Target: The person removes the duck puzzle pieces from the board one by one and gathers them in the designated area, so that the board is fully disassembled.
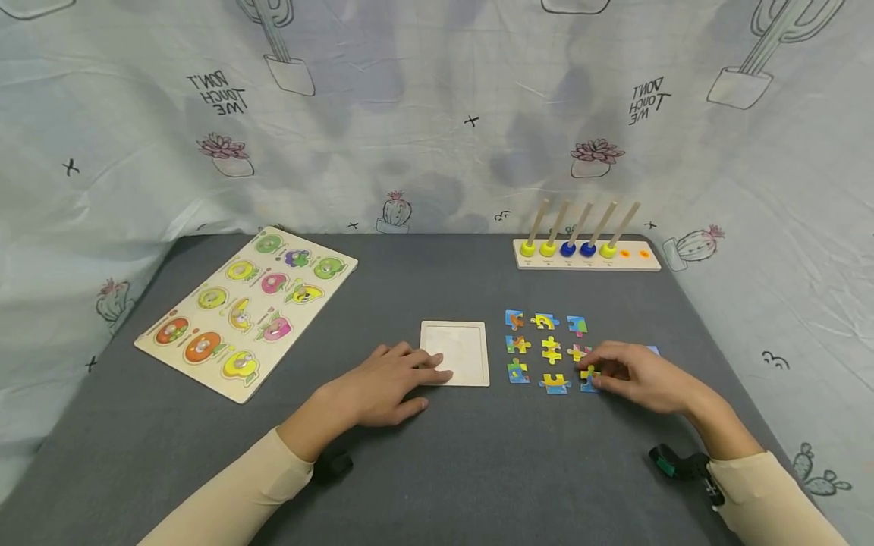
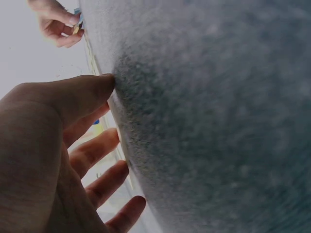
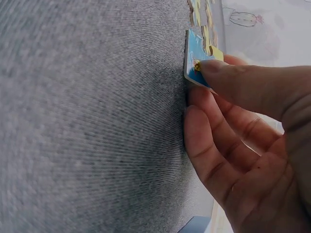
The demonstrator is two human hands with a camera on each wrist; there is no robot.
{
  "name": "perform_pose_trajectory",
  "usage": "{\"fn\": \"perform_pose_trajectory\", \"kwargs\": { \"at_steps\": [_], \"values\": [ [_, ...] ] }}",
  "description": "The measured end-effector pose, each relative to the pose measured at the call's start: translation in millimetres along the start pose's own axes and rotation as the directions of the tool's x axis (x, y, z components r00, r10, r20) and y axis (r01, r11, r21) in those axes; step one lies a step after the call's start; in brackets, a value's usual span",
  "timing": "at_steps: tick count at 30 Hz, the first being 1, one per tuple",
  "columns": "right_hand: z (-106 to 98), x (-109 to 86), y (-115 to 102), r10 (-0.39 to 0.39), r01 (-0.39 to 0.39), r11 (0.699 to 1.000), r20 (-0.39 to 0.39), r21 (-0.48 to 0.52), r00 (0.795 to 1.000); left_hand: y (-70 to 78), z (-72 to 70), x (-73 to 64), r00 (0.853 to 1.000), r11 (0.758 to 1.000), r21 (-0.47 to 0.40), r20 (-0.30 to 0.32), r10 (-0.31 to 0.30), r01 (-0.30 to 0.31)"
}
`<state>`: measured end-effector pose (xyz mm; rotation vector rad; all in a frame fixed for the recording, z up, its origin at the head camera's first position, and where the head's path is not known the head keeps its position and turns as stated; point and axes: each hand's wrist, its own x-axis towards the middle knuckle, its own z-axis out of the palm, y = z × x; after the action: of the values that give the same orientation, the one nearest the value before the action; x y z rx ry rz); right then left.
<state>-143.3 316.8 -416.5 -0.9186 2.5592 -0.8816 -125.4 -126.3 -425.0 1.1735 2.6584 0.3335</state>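
My left hand [image 1: 385, 383] rests with spread, extended fingers over the left side of a shallow square wooden tray [image 1: 470, 353]. In the left wrist view its fingertips [image 2: 124, 170] lie along the tray's edge. My right hand [image 1: 642, 375] pinches a blue and yellow jigsaw piece [image 3: 193, 51] at the near right corner of a spread of pieces. The thumb presses on the printed face, with fingers behind it; the piece stands tilted up at the grey cloth. Several other jigsaw pieces [image 1: 551, 349] lie apart in rows between the tray and this hand.
A wooden board of fruit shapes [image 1: 205, 371] lies at the left. A peg stand [image 1: 580, 265] with yellow and blue beads stands at the back right. Part of a pale blue item [image 1: 653, 349] shows behind my right hand. A printed curtain [image 1: 437, 114] hangs behind the table.
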Motion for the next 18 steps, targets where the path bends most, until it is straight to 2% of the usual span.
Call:
{"fn": "perform_pose_trajectory", "kwargs": {
  "at_steps": [5, 12, 18],
  "values": [
    [2.3, -2.0, 0.2, -0.001, 0.000, 1.000, -0.019, -0.009, 1.000, 0.2, 1.9, 0.4, 1.000, 1.000, -0.002, -0.006, 0.001, -0.001],
    [3.7, -0.9, 0.1, -0.081, 0.076, 0.995, -0.080, -0.063, 0.994, 0.0, 1.2, 2.6, 1.000, 1.000, -0.003, -0.019, 0.002, -0.002],
    [3.5, -0.4, -0.9, -0.096, 0.090, 0.993, -0.079, -0.073, 0.992, 1.7, -0.6, 3.0, 1.000, 1.000, -0.001, -0.020, 0.010, -0.010]
  ]
}}
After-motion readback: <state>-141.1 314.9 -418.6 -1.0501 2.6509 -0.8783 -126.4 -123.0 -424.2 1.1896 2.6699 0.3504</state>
